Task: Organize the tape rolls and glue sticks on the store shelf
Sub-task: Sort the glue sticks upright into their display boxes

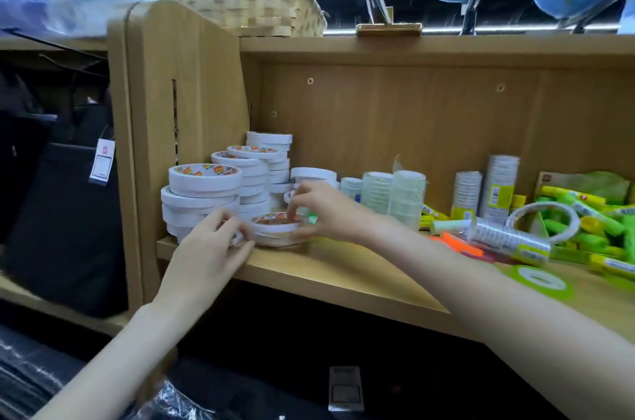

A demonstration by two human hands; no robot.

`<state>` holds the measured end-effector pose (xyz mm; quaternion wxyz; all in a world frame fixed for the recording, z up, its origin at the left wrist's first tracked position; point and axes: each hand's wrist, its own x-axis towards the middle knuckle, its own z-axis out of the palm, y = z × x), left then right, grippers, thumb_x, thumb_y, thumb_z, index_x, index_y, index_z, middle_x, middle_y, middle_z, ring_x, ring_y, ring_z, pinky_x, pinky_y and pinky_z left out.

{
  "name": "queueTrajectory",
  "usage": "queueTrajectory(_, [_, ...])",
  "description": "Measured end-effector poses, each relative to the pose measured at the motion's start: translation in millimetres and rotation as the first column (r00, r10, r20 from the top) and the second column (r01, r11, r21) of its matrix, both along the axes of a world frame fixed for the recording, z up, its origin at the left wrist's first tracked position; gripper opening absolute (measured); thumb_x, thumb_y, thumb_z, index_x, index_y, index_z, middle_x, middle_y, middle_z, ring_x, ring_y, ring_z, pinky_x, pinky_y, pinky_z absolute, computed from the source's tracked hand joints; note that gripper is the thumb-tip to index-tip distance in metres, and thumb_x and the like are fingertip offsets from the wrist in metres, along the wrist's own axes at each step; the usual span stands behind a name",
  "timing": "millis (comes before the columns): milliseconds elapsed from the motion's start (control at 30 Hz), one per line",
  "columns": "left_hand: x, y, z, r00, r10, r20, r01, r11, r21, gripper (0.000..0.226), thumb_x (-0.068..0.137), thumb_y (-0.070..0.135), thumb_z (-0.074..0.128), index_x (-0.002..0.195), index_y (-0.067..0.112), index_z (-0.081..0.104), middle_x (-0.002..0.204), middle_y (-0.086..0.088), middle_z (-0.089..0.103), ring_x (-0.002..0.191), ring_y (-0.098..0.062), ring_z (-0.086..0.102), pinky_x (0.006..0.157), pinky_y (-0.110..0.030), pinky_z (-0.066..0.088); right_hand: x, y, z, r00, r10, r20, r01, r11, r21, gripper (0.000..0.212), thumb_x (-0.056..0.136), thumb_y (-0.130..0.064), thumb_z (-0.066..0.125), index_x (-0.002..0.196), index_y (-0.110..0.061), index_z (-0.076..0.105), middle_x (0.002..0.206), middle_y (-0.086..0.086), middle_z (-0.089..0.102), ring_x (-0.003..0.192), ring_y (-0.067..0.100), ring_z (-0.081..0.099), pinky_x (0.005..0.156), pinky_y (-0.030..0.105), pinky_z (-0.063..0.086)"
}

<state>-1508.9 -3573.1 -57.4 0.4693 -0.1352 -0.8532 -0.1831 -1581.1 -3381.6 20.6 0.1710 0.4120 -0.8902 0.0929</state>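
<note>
- Head view: both hands are working at the left end of the wooden shelf (343, 277), where a short stack of white tape rolls (276, 230) is sitting near the front edge, just in front of the taller piles of white tape (220, 194)
- The right hand (321, 211) is curling its fingers over the top roll's rim and pinching it, probably to square the stack before it is joining the piles behind
- The left hand (214, 247) is closing its fingers round the stack's left side, seemingly gripping a roll there; motion blur is hiding the exact contact
- The piles are standing packed against the side panel, likely so they are leaning on it rather than toppling
- The rolls are looking like flat paper-wound hoops with red-and-yellow printed cores; the clear tape stacks (393, 197) beside them are looking glossy and cylindrical
- Well to the right, the glue sticks (584, 213) are lying jumbled, yellow-green plastic tubes, with a loose white ring (544, 218) lying over them, so that end is appearing unsorted
</note>
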Motion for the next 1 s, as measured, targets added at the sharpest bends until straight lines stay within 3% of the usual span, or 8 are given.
queueTrajectory(133, [2, 4, 1, 0.999, 0.017, 0.034, -0.016, 0.999, -0.039, 0.035, 0.070, 0.007, 0.078, 0.101, 0.009, 0.062, 0.100, -0.005, 0.056, 0.081, -0.023, 0.064, 0.062, -0.032, 0.054, -2, -5, -6, 0.983, -0.040, 0.180, 0.062, 0.991, -0.120, 0.046, 0.073, -0.026, 0.078, 0.111, -0.009, 0.059, 0.106, 0.007, 0.056, 0.087, 0.016, 0.049, 0.078, 0.029, 0.042])
queueTrajectory(233, [4, 6, 2, 0.999, 0.020, 0.036, -0.017, 0.996, -0.086, 0.035, 0.071, 0.000, 0.075, 0.104, 0.009, 0.064, 0.104, -0.006, 0.060, 0.086, -0.023, 0.065, 0.068, -0.024, 0.046, -3, 4, -2, 0.981, -0.043, 0.192, 0.078, 0.981, -0.180, 0.051, 0.076, -0.020, 0.075, 0.121, -0.010, 0.051, 0.116, 0.007, 0.054, 0.089, 0.015, 0.049, 0.077, 0.023, 0.040])
queueTrajectory(333, [1, 9, 4, 0.999, 0.005, 0.033, -0.002, 0.995, -0.104, 0.031, 0.074, 0.000, 0.071, 0.103, 0.010, 0.066, 0.105, -0.003, 0.062, 0.093, -0.021, 0.062, 0.074, -0.022, 0.044, -9, 22, 3, 0.979, -0.175, 0.106, 0.176, 0.984, -0.002, 0.044, 0.088, -0.021, 0.062, 0.128, -0.013, 0.047, 0.126, 0.009, 0.050, 0.112, 0.023, 0.050, 0.086, 0.022, 0.036])
queueTrajectory(433, [-4, 20, 5, 0.995, -0.080, 0.054, 0.084, 0.992, -0.092, 0.028, 0.082, 0.009, 0.062, 0.109, 0.014, 0.065, 0.111, -0.001, 0.060, 0.101, -0.019, 0.058, 0.086, -0.031, 0.047, -9, 28, -7, 0.947, -0.259, 0.188, 0.207, 0.944, 0.256, 0.051, 0.094, -0.029, 0.052, 0.141, -0.019, 0.035, 0.140, 0.008, 0.042, 0.128, 0.024, 0.042, 0.106, 0.033, 0.034])
queueTrajectory(533, [-8, 33, 8, 0.987, -0.122, 0.107, 0.130, 0.988, -0.077, 0.037, 0.081, 0.027, 0.040, 0.104, 0.015, 0.066, 0.110, 0.000, 0.060, 0.101, -0.021, 0.058, 0.086, -0.037, 0.048, 7, 34, -13, 0.955, -0.228, 0.192, 0.196, 0.965, 0.172, 0.040, 0.092, -0.029, 0.055, 0.128, -0.014, 0.045, 0.133, 0.006, 0.050, 0.122, 0.020, 0.047, 0.100, 0.031, 0.039])
queueTrajectory(667, [-15, 45, 9, 0.986, -0.127, 0.111, 0.134, 0.990, -0.055, 0.035, 0.081, 0.026, 0.038, 0.098, 0.015, 0.067, 0.107, 0.001, 0.061, 0.099, -0.022, 0.057, 0.084, -0.035, 0.045, 35, 56, -19, 0.989, -0.111, 0.098, 0.107, 0.993, 0.045, 0.019, 0.090, -0.023, 0.059, 0.106, -0.014, 0.053, 0.113, 0.001, 0.059, 0.103, 0.015, 0.053, 0.081, 0.021, 0.038])
queueTrajectory(867, [-18, 69, 17, 0.965, -0.161, 0.208, 0.189, 0.974, -0.124, 0.054, 0.079, 0.049, 0.031, 0.106, 0.019, 0.066, 0.107, 0.004, 0.063, 0.105, -0.019, 0.056, 0.094, -0.032, 0.034, 41, 85, -25, 0.978, -0.211, 0.005, 0.211, 0.978, 0.003, 0.039, 0.090, -0.021, 0.057, 0.126, -0.012, 0.046, 0.129, 0.006, 0.045, 0.120, 0.019, 0.043, 0.097, 0.025, 0.032])
queueTrajectory(1000, [-25, 84, 27, 0.914, -0.106, 0.393, 0.210, 0.950, -0.231, 0.059, 0.080, 0.067, 0.038, 0.120, 0.028, 0.059, 0.122, 0.009, 0.059, 0.115, -0.012, 0.049, 0.102, -0.031, 0.030, 40, 109, -22, 0.939, -0.337, -0.065, 0.342, 0.936, 0.090, 0.032, 0.089, -0.028, 0.056, 0.116, -0.012, 0.056, 0.116, 0.009, 0.052, 0.114, 0.025, 0.044, 0.094, 0.034, 0.038])
